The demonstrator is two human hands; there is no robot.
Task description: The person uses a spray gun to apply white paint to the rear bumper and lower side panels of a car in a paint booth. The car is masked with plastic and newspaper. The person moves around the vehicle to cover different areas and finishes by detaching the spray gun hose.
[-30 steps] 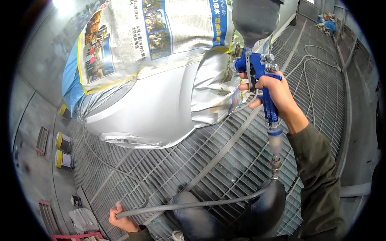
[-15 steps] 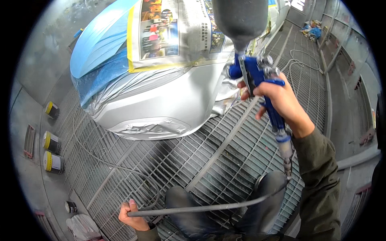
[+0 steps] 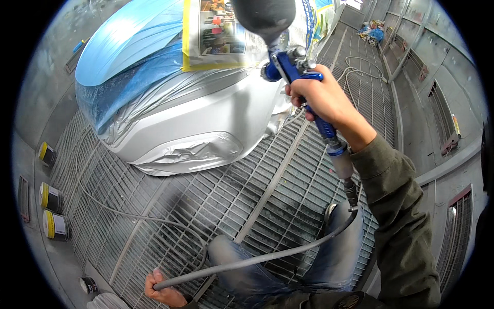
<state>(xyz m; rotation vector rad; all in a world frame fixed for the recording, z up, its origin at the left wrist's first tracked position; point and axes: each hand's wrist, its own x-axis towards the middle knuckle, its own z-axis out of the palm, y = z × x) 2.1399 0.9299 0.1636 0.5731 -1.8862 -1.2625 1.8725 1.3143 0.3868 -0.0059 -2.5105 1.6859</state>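
My right hand (image 3: 323, 98) is closed around the handle of a blue spray gun (image 3: 293, 71), whose dark grey cup (image 3: 265, 18) sits on top. The gun's nozzle points left toward a silver car bumper (image 3: 206, 118). From the handle's lower end a grey air hose (image 3: 272, 261) sags across above my knees. My left hand (image 3: 163, 291) grips that hose low on the left. Newspaper (image 3: 218, 36) edged with yellow tape and blue plastic film (image 3: 134, 46) cover the bodywork above the bumper. Crumpled silver-coated masking (image 3: 193, 149) fills an opening low in the bumper.
Metal floor grating (image 3: 242, 206) lies beneath me, with hose loops on it. Along the left wall stand several cans with yellow bands (image 3: 55, 225) and a small dark can (image 3: 88, 285). Crumpled waste (image 3: 373, 32) lies at the far right. Vents (image 3: 455, 242) line the right wall.
My right hand and the spray gun have moved left and slightly up, across the bumper. My fingers have closed further round the handle. My left hand, still on the hose, sits slightly lower.
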